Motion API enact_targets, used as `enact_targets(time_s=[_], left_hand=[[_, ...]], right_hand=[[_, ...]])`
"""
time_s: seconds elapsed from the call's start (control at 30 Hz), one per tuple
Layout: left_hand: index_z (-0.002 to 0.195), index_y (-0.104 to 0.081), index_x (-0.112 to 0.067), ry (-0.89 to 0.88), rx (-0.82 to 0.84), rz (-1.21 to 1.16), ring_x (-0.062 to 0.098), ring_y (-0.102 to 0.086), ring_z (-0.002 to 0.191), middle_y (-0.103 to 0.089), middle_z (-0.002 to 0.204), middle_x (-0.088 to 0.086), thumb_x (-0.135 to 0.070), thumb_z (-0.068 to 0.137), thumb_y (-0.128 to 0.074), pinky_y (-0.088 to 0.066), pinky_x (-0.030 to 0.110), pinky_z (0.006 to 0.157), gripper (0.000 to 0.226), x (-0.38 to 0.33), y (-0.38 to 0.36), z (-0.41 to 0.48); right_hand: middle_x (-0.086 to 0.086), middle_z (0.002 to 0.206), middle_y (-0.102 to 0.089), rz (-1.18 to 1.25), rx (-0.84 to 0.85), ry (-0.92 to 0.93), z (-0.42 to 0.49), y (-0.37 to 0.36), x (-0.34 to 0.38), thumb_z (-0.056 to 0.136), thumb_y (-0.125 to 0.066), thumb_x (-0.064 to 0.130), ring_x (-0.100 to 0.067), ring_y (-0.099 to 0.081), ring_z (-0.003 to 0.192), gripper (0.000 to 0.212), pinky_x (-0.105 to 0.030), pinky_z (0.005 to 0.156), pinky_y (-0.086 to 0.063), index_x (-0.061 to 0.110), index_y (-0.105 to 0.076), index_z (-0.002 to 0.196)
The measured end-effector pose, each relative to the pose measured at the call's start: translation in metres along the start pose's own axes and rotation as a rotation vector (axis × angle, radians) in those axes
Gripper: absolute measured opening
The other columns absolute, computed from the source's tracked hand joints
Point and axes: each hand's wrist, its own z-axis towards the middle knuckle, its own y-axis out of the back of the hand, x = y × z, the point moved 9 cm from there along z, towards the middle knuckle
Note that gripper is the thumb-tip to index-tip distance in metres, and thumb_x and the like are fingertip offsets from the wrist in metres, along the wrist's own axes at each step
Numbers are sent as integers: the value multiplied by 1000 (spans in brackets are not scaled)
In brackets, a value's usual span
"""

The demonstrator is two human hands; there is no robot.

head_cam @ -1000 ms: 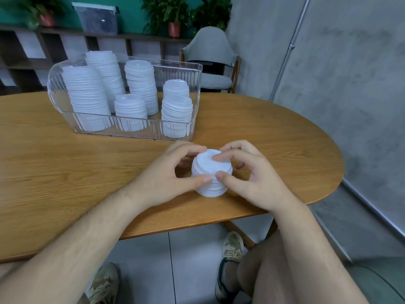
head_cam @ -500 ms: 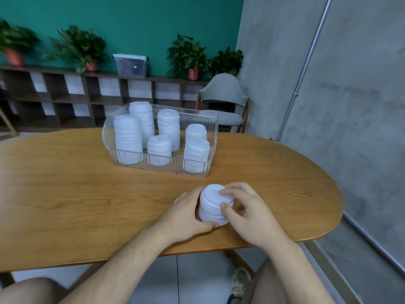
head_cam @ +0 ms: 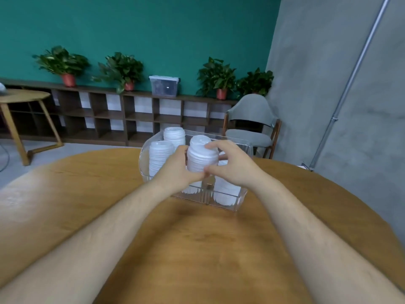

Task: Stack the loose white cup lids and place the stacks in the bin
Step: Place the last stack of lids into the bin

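The left hand (head_cam: 177, 170) and right hand (head_cam: 234, 166) are gripping the lid stack (head_cam: 201, 156) upright over the clear bin (head_cam: 143, 165). Their fingers (head_cam: 213, 146) are curling round opposite sides, thumbs meeting at its base.

A: Any writing or numbers to read here?
B: None. The lidded storage box (head_cam: 164, 86) on the shelf (head_cam: 103, 114), toward twelve o'clock, carries a small pale mark, too small to make out.
A: And the white lids (head_cam: 201, 156)?
B: No legible print on them.
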Motion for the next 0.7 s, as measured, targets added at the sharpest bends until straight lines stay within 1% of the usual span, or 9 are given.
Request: enact_targets(time_s=[0.07,0.13,0.17,0.23,0.33,0.37,0.5,0.6,0.7], left_hand=[[122,-48,-21,55,-24,2,2,-61,94,-63,103,-14,-39,72,-89,-47,16,70,68,10,0,24],[125,-46,-18,89,-49,26,3,-60,92,-62,102,-12,-38,73,-88,-46,18,68,70,20,-3,42],[127,-45,-16,103,-65,40,7,-61,93,-62,103,-9,-38,74,-88,-48,21,70,71,26,-5,49],[128,-44,-13,122,-104,69,17,-61,100,-63,108,-2,-38,73,-88,-53,32,78,74,39,-10,60],[125,-46,-14,136,-165,83,23,-60,108,-62,112,2,-39,72,-86,-55,43,86,72,55,-18,66],[123,-48,-14,132,-179,88,23,-60,108,-62,112,2,-38,72,-86,-55,43,86,68,58,-20,67],[112,-57,-19,105,-169,152,22,-62,102,-62,105,1,-34,76,-82,-50,36,79,46,64,-26,66],[119,-54,-16,106,-145,210,24,-59,111,-62,115,5,-33,78,-83,-51,43,91,53,63,-26,60],[121,-51,-14,106,-135,232,25,-57,114,-61,119,8,-26,80,-83,-49,40,93,54,57,-27,55]], right_hand=[[8,135,-46,-9,19,-10,30,-3,-10,82,-81,23,-14,-57,112,54,-25,95,-49,31,-57,130],[8,136,-46,-1,32,-21,55,-9,-23,80,-81,22,-13,-58,109,56,-31,96,-51,32,-58,129],[8,137,-46,4,41,-29,64,-13,-29,80,-82,22,-13,-59,108,56,-33,95,-53,33,-58,129],[6,137,-47,19,56,-39,79,-20,-42,79,-82,21,-14,-62,104,54,-33,90,-56,34,-59,126],[7,135,-50,38,73,-23,94,-31,-57,78,-82,20,-11,-62,102,53,-27,85,-54,35,-60,124],[8,135,-50,43,83,-20,96,-35,-61,77,-82,21,-10,-62,102,53,-27,86,-54,35,-60,123],[8,132,-52,81,126,-34,101,-51,-73,75,-82,20,-13,-64,103,50,-36,91,-57,38,-60,116],[7,128,-55,104,146,-45,98,-59,-79,72,-83,19,-18,-68,97,47,-43,85,-59,34,-61,111],[6,129,-52,75,144,-48,95,-60,-81,73,-83,22,-17,-67,97,48,-42,86,-59,37,-60,113]])
